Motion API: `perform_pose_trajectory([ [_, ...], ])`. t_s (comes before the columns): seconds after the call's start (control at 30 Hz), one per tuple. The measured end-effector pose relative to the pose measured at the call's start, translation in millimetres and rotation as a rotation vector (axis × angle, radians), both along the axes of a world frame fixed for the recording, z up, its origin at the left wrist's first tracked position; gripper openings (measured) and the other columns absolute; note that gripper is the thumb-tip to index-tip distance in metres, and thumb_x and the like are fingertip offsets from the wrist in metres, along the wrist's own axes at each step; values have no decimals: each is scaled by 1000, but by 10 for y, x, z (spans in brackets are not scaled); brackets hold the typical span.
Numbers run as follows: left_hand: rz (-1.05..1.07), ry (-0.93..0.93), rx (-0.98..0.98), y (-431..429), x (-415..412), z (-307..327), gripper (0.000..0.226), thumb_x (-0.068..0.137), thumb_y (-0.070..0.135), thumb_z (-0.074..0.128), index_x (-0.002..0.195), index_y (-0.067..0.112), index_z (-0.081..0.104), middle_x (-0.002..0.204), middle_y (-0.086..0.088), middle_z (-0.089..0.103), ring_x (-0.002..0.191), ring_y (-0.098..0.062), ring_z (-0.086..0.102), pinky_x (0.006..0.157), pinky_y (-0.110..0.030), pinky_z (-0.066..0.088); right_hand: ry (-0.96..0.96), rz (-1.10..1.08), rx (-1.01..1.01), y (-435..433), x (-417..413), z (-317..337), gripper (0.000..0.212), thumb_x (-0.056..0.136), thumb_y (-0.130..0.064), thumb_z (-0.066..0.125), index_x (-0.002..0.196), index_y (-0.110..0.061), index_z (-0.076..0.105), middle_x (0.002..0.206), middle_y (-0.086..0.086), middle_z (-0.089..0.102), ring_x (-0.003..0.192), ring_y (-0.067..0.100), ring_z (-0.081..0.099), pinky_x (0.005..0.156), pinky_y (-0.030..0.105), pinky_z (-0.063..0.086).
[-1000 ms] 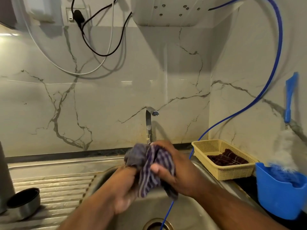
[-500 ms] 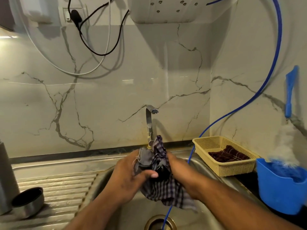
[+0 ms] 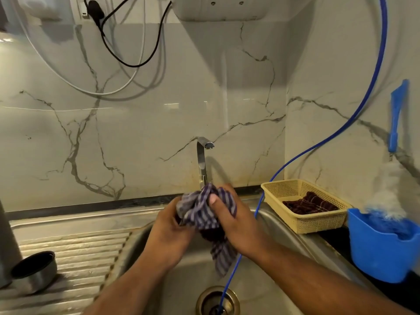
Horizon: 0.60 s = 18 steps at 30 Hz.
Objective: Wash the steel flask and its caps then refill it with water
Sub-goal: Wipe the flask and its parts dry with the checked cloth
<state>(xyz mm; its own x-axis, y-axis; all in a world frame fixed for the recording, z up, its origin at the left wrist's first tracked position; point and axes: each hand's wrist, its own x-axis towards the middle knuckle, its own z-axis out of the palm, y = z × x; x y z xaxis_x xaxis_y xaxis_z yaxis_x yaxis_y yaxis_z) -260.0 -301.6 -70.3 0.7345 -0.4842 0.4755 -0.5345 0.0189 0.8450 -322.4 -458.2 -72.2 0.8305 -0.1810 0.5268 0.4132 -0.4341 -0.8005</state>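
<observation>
Over the steel sink basin [image 3: 268,223], my left hand [image 3: 168,233] and my right hand [image 3: 236,226] both grip a bunched purple-checked cloth [image 3: 202,212], whose tail hangs down toward the drain. Something dark sits inside the cloth; I cannot tell what it is. The steel flask [image 3: 6,246] stands at the far left edge, mostly cut off. Beside it on the ribbed drainboard a steel cap [image 3: 34,269] lies open side up. The tap [image 3: 203,160] stands right behind my hands; no water shows.
A blue hose [image 3: 295,160] runs from the upper right down into the drain [image 3: 218,301]. A yellow basket [image 3: 302,208] with a dark cloth sits right of the sink. A blue holder [image 3: 381,248] with a brush stands at the far right. Cables hang on the marble wall.
My hands have kept kneading and turning the cloth over the sink. The cloth is bunched tighter between both hands than half a second ago. The view has tilted slightly downward.
</observation>
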Motion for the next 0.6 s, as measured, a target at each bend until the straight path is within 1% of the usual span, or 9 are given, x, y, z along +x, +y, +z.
perform_pose_trajectory([
  [0.07, 61, -122, 118, 11, 38, -31, 46, 79, 21, 84, 118, 32, 64, 111, 14, 74, 107, -3, 68, 89, -25, 57, 257, 27, 341, 12, 34, 30, 31, 101, -55, 48, 110, -33, 67, 103, -8, 76, 99, 7, 70, 93, 32, 54],
  [0.1, 30, -89, 108, 6, 42, -61, 49, 75, 26, 87, 118, 32, 63, 112, 14, 74, 108, -4, 68, 90, -27, 57, 323, 1, 363, -9, 22, 56, 32, 100, -56, 48, 108, -33, 69, 102, -8, 76, 100, 10, 70, 95, 34, 53],
  [0.2, -28, 159, -44, -82, -26, -139, 46, 75, 32, 87, 119, 29, 71, 116, 5, 75, 111, -13, 70, 97, -37, 57, 144, -175, -148, -142, -22, 102, 38, 95, -66, 49, 110, -35, 66, 100, -16, 72, 94, -1, 66, 88, 24, 52],
  [0.27, -205, 510, -255, -177, -100, -139, 26, 81, 16, 74, 106, 20, 80, 114, -7, 77, 104, -19, 74, 87, -35, 61, -64, -199, -473, -193, -56, 172, 37, 93, -66, 54, 116, -37, 59, 98, -16, 68, 90, -2, 64, 78, 18, 50],
  [0.33, -349, 762, -358, -211, -138, -122, 30, 83, 5, 61, 108, 7, 77, 112, -15, 76, 95, -21, 76, 77, -31, 64, -180, -138, -643, -285, -52, 191, 46, 91, -62, 60, 128, -36, 54, 112, -13, 63, 101, 0, 61, 85, 20, 50],
  [0.4, -399, 826, -407, -179, -129, -107, 32, 87, 2, 56, 115, 1, 69, 107, -18, 76, 88, -22, 77, 73, -32, 65, -210, -59, -676, -386, -59, 185, 54, 89, -54, 66, 138, -36, 49, 125, -10, 58, 113, 3, 57, 94, 22, 49],
  [0.47, -356, 675, -343, -129, -126, -82, 30, 89, 2, 57, 117, 4, 68, 103, -16, 77, 87, -19, 77, 70, -29, 63, -169, 5, -587, -392, -48, 149, 56, 88, -46, 69, 139, -36, 48, 124, -11, 59, 114, 5, 60, 94, 24, 50],
  [0.57, -43, 89, -46, -33, 1, -75, 36, 88, 2, 70, 117, 24, 66, 107, 1, 76, 100, -4, 71, 87, -28, 58, 29, 56, -158, -211, 16, 51, 52, 82, -61, 63, 130, -42, 55, 116, -17, 68, 110, 3, 65, 99, 31, 53],
  [0.6, -28, -7, 13, -24, 46, -95, 37, 87, 7, 73, 118, 26, 65, 110, 5, 75, 105, -3, 69, 92, -27, 56, 111, 37, -45, -172, 37, 39, 51, 81, -67, 61, 127, -44, 58, 115, -19, 69, 109, 0, 65, 101, 34, 52],
])
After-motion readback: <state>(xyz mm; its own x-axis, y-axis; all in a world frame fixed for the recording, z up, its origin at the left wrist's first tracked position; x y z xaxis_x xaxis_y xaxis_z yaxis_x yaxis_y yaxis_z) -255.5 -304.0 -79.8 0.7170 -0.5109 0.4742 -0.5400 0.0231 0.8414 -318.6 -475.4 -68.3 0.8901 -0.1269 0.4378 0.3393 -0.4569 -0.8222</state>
